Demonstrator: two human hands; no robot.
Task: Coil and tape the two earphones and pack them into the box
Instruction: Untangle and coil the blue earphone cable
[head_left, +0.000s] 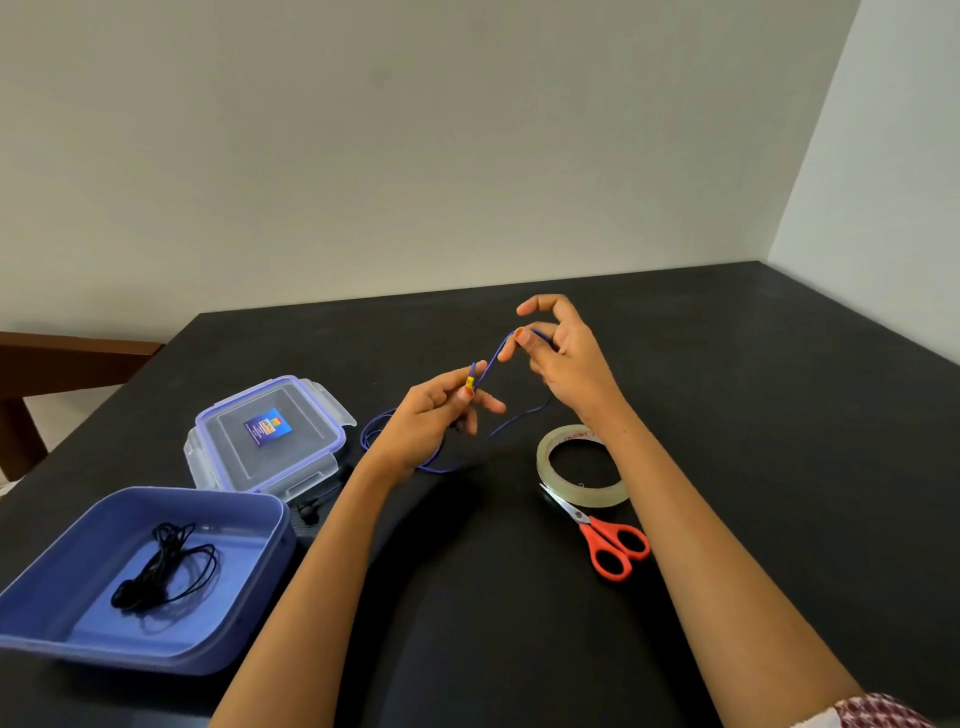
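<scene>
Tape roll (582, 465) and scissors (608, 540) lie near the tabletop's (779, 415) right edge; lid (267, 434) and box (67, 613) holding the black earphone (166, 566) sit left. Left hand (436, 415) and right hand (558, 353) each pinch the blue earphone (488, 364) above mid-tabletop, cord slanting up rightward.

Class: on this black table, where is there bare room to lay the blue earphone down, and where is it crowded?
Bare: the table right of the tape roll and scissors, and the near strip between the forearms. Crowded: the left, with box, lid, and blue earphone cable under the left hand.
</scene>
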